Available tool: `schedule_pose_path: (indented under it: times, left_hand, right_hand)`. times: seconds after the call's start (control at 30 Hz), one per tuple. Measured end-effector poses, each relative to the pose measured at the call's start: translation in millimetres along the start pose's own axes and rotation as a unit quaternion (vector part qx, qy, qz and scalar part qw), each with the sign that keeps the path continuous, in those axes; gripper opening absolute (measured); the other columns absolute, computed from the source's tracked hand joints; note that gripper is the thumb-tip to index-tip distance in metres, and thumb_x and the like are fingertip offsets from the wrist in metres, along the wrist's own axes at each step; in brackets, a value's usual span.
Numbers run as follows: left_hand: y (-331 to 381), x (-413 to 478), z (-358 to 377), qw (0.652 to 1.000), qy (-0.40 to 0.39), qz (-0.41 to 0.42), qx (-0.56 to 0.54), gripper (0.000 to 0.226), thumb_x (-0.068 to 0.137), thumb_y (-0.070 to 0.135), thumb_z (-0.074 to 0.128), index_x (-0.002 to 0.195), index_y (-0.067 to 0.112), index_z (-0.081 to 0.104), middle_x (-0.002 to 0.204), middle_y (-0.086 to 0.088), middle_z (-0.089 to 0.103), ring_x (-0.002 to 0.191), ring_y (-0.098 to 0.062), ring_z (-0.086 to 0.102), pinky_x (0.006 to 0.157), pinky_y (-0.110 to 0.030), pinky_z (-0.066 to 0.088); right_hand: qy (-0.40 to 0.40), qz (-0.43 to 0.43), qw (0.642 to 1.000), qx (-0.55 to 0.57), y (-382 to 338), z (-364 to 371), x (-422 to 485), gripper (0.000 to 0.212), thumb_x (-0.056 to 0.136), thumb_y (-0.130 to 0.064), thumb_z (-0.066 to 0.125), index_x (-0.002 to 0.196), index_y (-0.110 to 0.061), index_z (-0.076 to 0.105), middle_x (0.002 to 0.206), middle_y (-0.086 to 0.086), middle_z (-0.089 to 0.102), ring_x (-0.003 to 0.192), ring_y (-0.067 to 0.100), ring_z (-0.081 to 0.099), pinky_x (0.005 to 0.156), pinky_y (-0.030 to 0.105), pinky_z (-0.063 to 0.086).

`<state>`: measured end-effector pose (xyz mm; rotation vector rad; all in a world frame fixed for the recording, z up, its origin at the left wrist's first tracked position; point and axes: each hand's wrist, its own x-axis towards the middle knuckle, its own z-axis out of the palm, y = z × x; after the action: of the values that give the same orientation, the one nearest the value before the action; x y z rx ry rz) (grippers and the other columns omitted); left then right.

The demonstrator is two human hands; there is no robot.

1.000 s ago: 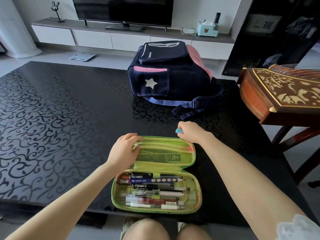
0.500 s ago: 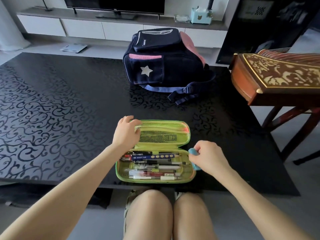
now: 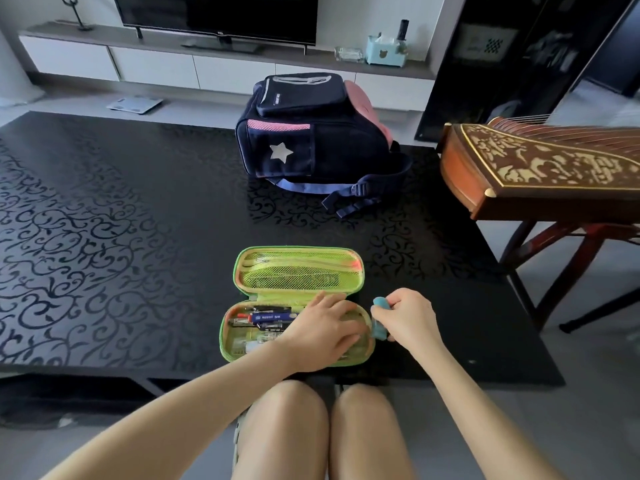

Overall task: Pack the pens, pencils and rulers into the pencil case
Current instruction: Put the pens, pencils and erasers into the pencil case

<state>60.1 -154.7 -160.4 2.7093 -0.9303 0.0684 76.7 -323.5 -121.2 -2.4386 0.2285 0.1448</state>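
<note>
Risk, we judge: left hand (image 3: 323, 332), flat and empty on pens (image 3: 268, 318) in the lime-green zip pencil case (image 3: 298, 271), blocks closing while right hand (image 3: 408, 318) pinches the pale-blue rubbery zip-pull (image 3: 380, 318).

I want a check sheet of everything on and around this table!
Surface: black table with a swirl pattern.
Job's things: green pencil case lies open; pens lie in its near half, mesh pocket in the lid.
Clutter: navy backpack with a star, farther back.
Grips: left hand rests flat on the case's contents; right hand pinches a light blue tab at the case's right end.
Cables: nothing seen.
Surroundings: TV on a cabinet; carved wooden zither on a stand, right.
</note>
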Motion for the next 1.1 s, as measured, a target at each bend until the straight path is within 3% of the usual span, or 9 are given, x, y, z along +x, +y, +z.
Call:
schedule_pose_path:
  times: [0.2,0.3,0.53,0.63,0.73,0.87,0.97,1.1]
  left_hand:
    - [-3,4,-2,0.999,-0.002,0.02,0.038,0.041,0.085,0.037,0.031,0.089,0.025,0.07,0.112,-0.007,0.062,0.118,-0.03,0.049,0.106,-0.063,0.025]
    - [-8,-2,-3,1.0,-0.006,0.008,0.013,0.046,0.086,0.04,0.029,0.097,0.023,0.07,0.121,-0.002,0.059,0.124,-0.028,0.044,0.109,-0.061,0.018]
    - [-8,-6,-3,1.0,-0.005,0.026,-0.011,0.039,0.09,0.038,0.033,0.11,0.026,0.064,0.117,0.006,0.064,0.122,-0.024,0.048,0.109,-0.058,0.015]
    - [-2,4,-4,0.999,-0.011,0.026,0.021,0.041,0.091,0.039,0.029,0.11,0.026,0.063,0.105,0.009,0.065,0.112,-0.022,0.05,0.113,-0.054,0.006]
    - [-4,8,-4,0.998,-0.001,0.029,0.054,0.043,0.091,0.038,0.027,0.097,0.024,0.067,0.09,0.01,0.066,0.1,-0.018,0.052,0.113,-0.048,-0.006]
    - [-7,8,-4,0.996,-0.005,0.035,0.085,0.039,0.089,0.036,0.03,0.089,0.024,0.066,0.083,0.011,0.064,0.092,-0.017,0.053,0.114,-0.053,-0.004]
    - [-1,12,-6,0.996,-0.008,-0.008,0.084,0.03,0.086,0.032,0.039,0.079,0.021,0.066,0.078,0.008,0.061,0.09,-0.019,0.053,0.113,-0.056,-0.003]
    - [16,26,-8,0.99,-0.037,-0.122,0.061,0.025,0.083,0.032,0.046,0.088,0.018,0.067,0.103,-0.003,0.054,0.105,-0.026,0.045,0.114,-0.057,-0.001]
  right_hand:
    - [-0.012,-0.003,1.0,0.01,5,-4,-2,0.012,0.078,-0.024,0.066,0.079,-0.014,0.062,0.074,0.001,0.065,0.069,0.02,0.065,0.066,0.042,0.058]
    - [-0.021,-0.014,1.0,0.011,1,-1,-4,0.011,0.078,-0.023,0.066,0.079,-0.013,0.062,0.073,0.001,0.065,0.068,0.019,0.065,0.064,0.042,0.058]
    - [-0.016,-0.031,0.999,-0.027,-9,8,-6,0.012,0.08,-0.023,0.065,0.082,-0.012,0.059,0.074,0.0,0.062,0.069,0.017,0.063,0.063,0.036,0.058]
    - [0.006,-0.037,0.998,-0.042,-9,3,-5,0.013,0.082,-0.024,0.064,0.081,-0.012,0.058,0.072,-0.001,0.061,0.066,0.014,0.06,0.058,0.028,0.053]
    - [0.002,-0.037,0.998,-0.045,-7,0,-5,0.013,0.083,-0.024,0.064,0.082,-0.012,0.058,0.071,-0.003,0.06,0.065,0.012,0.059,0.056,0.027,0.051]
    - [-0.006,-0.037,0.999,-0.039,-6,-1,-6,0.012,0.083,-0.023,0.064,0.082,-0.012,0.058,0.07,-0.003,0.059,0.065,0.012,0.059,0.056,0.028,0.053]
    - [-0.012,-0.041,0.999,-0.034,-7,1,-8,0.011,0.083,-0.022,0.064,0.081,-0.012,0.059,0.071,-0.002,0.06,0.065,0.013,0.06,0.058,0.031,0.056]
    - [-0.015,-0.034,0.999,-0.034,-10,5,-8,0.014,0.082,-0.024,0.064,0.083,-0.01,0.059,0.075,0.002,0.063,0.066,0.014,0.061,0.055,0.03,0.053]
